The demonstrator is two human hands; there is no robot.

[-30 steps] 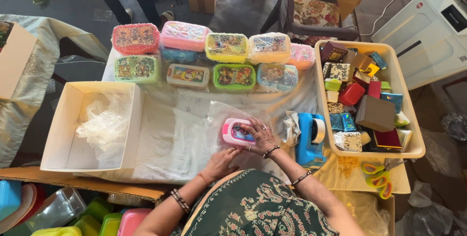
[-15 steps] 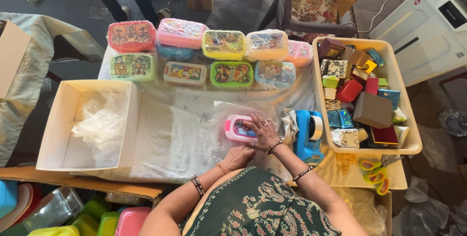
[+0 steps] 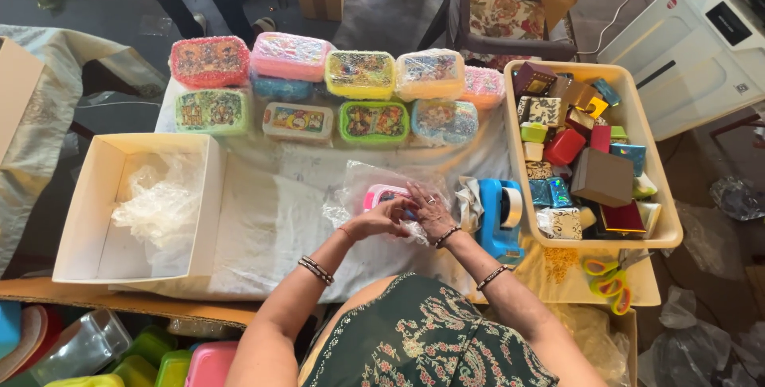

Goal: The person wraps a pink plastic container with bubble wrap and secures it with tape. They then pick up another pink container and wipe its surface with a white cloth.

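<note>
small pink box (in clear wrap)

Glossy clear film crinkles around a pink plastic box on a matt white cloth. Shiny wrap covers the plastic lunchboxes behind. The carton is matt white cardboard, the tub smooth cream plastic, the tape dispenser glossy blue plastic.

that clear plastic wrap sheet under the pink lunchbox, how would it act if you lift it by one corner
The clear plastic wrap sheet looks thin and crinkled, so it would probably droop and fold. It likely weighs little, and seems glossy, so it might slip between fingers. With the pink lunchbox on it, a corner pull may drag.
</note>
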